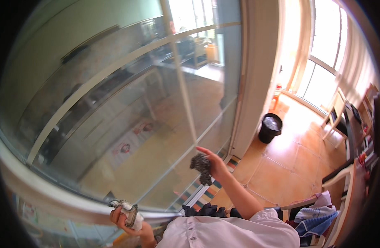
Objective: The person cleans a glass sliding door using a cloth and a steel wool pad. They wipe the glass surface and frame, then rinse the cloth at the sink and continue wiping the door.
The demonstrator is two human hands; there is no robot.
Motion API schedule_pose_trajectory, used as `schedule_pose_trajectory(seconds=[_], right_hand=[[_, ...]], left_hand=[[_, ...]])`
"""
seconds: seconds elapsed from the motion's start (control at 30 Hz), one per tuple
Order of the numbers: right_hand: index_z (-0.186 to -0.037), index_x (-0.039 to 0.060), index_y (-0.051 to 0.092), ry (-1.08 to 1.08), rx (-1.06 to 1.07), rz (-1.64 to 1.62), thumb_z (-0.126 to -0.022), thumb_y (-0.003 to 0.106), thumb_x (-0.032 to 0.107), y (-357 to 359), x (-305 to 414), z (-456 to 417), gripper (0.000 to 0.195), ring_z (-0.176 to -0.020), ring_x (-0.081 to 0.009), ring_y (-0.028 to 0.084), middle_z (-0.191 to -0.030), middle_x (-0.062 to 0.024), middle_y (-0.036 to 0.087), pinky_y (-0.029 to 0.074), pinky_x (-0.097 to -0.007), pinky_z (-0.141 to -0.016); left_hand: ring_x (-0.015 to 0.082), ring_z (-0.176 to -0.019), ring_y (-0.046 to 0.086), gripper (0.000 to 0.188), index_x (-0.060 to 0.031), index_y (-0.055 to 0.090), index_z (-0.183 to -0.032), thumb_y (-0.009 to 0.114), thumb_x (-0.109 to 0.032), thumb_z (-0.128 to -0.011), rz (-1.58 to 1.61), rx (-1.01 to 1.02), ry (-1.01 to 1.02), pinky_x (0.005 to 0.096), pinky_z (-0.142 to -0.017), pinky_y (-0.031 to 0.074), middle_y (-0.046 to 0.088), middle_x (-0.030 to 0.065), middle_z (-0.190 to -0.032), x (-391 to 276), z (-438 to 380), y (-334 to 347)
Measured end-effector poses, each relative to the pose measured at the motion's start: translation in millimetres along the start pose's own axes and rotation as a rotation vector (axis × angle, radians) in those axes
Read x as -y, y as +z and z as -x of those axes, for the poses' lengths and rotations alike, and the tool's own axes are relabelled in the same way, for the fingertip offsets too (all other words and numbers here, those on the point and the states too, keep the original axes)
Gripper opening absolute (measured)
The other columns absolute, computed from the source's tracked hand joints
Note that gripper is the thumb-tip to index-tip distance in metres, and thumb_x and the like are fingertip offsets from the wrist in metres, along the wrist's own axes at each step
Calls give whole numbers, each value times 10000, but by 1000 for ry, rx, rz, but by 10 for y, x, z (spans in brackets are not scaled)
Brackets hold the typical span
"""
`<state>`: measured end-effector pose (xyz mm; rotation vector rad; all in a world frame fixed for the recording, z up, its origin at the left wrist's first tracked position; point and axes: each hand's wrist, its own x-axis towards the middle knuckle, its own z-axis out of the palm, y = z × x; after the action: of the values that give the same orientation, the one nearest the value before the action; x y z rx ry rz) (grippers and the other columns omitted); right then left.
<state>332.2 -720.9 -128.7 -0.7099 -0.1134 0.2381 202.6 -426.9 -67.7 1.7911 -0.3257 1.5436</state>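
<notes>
My left hand (138, 229), at the lower left, grips a crumpled white cloth (132, 214) with dark green-grey edges, near the pale edge of the door frame. My right hand (217, 167) is raised in front of a framed glass door panel (165, 130). In it is a bunched dark grey, fuzzy rag or scouring pad (200, 164). Whether this pad touches the glass cannot be told. White bars (183, 83) divide the panes, through which a kitchen counter and a floor mat show hazily.
A black bin (266, 133) stands on the orange tile floor (280, 167). Striped matting (208, 192) lies by the door track. At the lower right, blue and pink cloths (317, 221) hang over a chair beside a table (360, 186). Another chair (335, 114) stands near the window.
</notes>
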Motion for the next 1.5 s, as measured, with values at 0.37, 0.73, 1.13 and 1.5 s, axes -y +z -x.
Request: schedule_pose_trajectory(seconds=[0.37,0.73,1.13,1.5], right_hand=[[-1345,83,452,-467,-623,1013,-822,524,220,-1891,1693,-992,545,-953,-189,571,-958,-83,578,445,-307,-875],[-1389,77,363,-491,-631,1511,-802,602,276,-3317,2451,-2322,664,-1151,-353,523,-1334,-185,443,458,-424,-917],[-1286,41,380,-388,-257,1311,-771,626,106,-3208,2654,-2246,574,-799,-231,560,-1137,-143,490,461,-376,-709],[-1368,33,279,-183,-54,1251,-738,645,136,-2995,2665,-2004,736,-796,-274,562,-1208,-178,429,468,-386,-729]], left_hand=[[205,-960,574,298,-19,566,-955,668,-50,-676,1071,712,-1197,328,-847,483,559,144,-1054,139,118,1719],[171,-944,606,351,-36,601,-1026,607,-24,-675,803,503,-1343,283,-839,475,616,75,-1030,-17,633,2901],[163,-912,617,325,-34,591,-1066,572,-29,-742,919,320,-1411,275,-792,498,622,73,-1005,-567,976,4080],[187,-942,632,376,-30,571,-1148,566,-42,-773,942,317,-1434,268,-800,498,637,93,-1041,-708,952,4865]])
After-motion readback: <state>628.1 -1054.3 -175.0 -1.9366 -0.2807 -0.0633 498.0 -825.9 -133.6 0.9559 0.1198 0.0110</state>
